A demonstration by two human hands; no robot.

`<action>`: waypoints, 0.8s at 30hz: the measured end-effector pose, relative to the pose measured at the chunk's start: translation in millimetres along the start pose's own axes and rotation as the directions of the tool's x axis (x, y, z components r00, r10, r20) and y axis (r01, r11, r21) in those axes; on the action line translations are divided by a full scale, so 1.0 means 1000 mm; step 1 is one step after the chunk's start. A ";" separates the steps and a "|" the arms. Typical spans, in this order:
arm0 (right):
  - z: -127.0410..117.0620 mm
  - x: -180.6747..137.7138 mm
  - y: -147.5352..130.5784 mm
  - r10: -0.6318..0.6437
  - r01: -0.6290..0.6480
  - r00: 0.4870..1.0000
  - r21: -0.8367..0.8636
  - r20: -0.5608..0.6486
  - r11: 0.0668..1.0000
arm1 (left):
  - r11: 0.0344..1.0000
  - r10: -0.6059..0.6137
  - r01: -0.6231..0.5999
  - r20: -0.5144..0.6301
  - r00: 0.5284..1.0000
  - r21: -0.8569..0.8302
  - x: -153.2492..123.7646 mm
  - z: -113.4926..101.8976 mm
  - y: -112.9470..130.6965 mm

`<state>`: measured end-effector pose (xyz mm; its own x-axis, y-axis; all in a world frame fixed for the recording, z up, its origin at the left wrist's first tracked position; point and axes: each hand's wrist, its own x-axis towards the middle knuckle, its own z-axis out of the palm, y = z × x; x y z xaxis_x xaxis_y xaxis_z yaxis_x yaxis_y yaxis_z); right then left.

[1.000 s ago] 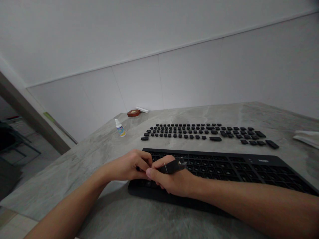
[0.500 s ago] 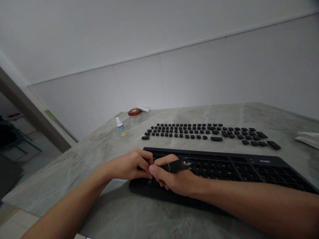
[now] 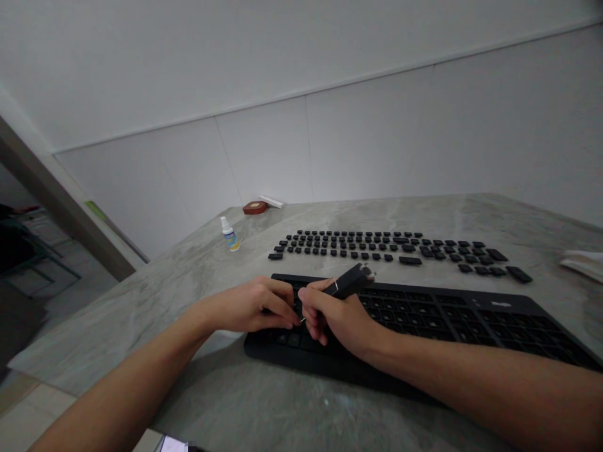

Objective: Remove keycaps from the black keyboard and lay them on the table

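Note:
My right hand [image 3: 336,314] is closed around a black keycap puller [image 3: 347,282]. Two metal prongs stick out of its upper end, and a thin wire at its lower end comes down beside my left fingertips. Both hands are over the left part of a black keyboard [image 3: 424,290], whose key wells are mostly bare of caps. My left hand [image 3: 266,304] has its fingers drawn together in a pinch against the keyboard; what lies between the fingertips is hidden. A few caps sit in the keyboard's bottom-left row.
Behind the keyboard, many loose black keycaps [image 3: 409,260] lie in rows on the grey marbled table [image 3: 211,389]. A small white bottle [image 3: 230,236], a reddish-brown case [image 3: 255,208] and a white strip [image 3: 271,201] are farther back left. White cloth or paper [image 3: 584,262] lies at right.
My right hand has lifted and turned, so the puller now points more steeply upward and its wire shows near my left fingertips. My left hand has barely shifted.

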<state>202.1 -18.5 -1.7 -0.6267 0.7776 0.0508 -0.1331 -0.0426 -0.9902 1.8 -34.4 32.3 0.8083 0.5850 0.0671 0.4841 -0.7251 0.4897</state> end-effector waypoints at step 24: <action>-0.012 -0.015 -0.002 -0.541 0.610 0.790 -0.471 0.290 0.637 | 0.926 -0.037 0.246 -0.580 0.814 0.287 0.024 0.004 -0.121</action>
<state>221.6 -22.7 -2.5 -0.6455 0.4551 0.6134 -0.1052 0.7425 -0.6616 -36.0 66.4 -29.1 0.4455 0.7133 0.5411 0.7432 -0.6316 0.2207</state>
